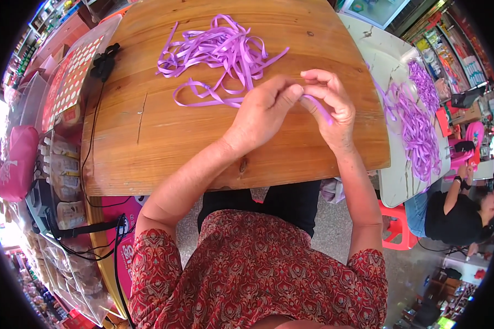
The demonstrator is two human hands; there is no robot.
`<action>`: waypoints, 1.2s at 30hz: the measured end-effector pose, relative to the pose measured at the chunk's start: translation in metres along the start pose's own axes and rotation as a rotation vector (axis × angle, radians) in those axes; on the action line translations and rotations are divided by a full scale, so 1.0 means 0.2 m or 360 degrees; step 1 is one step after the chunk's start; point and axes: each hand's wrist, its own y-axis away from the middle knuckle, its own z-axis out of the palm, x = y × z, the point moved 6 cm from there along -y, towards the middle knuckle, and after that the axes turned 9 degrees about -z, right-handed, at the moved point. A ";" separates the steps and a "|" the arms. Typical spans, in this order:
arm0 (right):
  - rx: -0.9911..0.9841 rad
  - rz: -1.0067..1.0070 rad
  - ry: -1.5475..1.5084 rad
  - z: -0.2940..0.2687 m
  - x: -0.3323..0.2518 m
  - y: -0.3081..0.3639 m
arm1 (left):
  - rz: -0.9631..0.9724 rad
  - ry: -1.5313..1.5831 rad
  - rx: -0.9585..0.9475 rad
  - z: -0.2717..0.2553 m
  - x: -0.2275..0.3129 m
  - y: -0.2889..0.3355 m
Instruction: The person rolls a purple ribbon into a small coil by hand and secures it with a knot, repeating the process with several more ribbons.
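Both of my hands meet above the right half of a wooden table (192, 148). Between them runs a narrow purple ribbon (319, 107). My left hand (263, 112) pinches it with thumb and fingers, its back turned up. My right hand (335, 104) has its fingers curled round the ribbon, and a short end hangs down against the palm. From my left hand the strip trails left in a loop on the wood. Beyond lies a loose tangled heap of the same purple ribbon (219, 49).
To the right, a white marbled table (392, 189) bears more purple ribbon bundles (420, 131). A person in black (458, 216) sits past it, near a red stool (396, 227). Along the left edge are a black cable (91, 142), packed bags (67, 170) and a pink pouch (17, 164).
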 end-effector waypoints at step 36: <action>-0.0449 0.0099 0.0486 -0.02 -0.16 -0.01 | -0.0326 0.0581 -0.0233 -0.08 -0.05 0.04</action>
